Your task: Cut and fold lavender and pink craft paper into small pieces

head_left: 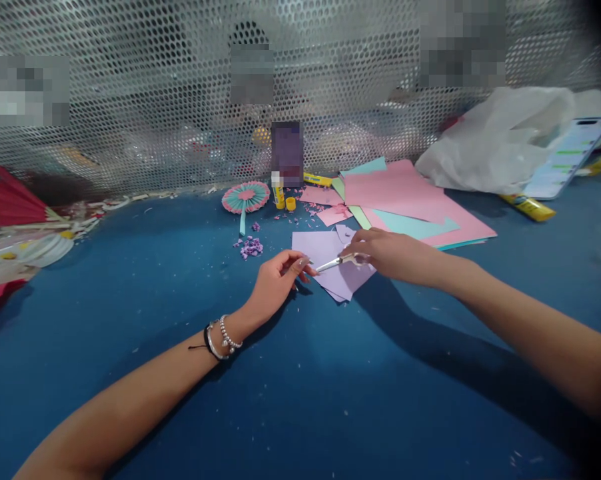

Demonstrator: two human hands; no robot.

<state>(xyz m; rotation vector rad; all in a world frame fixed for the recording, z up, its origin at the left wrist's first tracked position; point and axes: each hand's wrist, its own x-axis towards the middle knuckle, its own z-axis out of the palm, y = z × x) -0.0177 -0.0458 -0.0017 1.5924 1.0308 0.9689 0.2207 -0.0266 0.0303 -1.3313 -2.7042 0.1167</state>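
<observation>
Scissors (337,261) are gripped by the right hand (378,252).
A pinch by the left hand (276,283) cannot be confirmed; blades (327,266) are best kept off fingertips (311,271).

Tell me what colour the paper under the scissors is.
The paper is pale purple, best seen in the head view.

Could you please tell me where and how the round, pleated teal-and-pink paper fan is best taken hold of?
Probably pinch the narrow teal handle of the fan from the near side: it juts toward the camera, clear of the pleated disc.
</observation>
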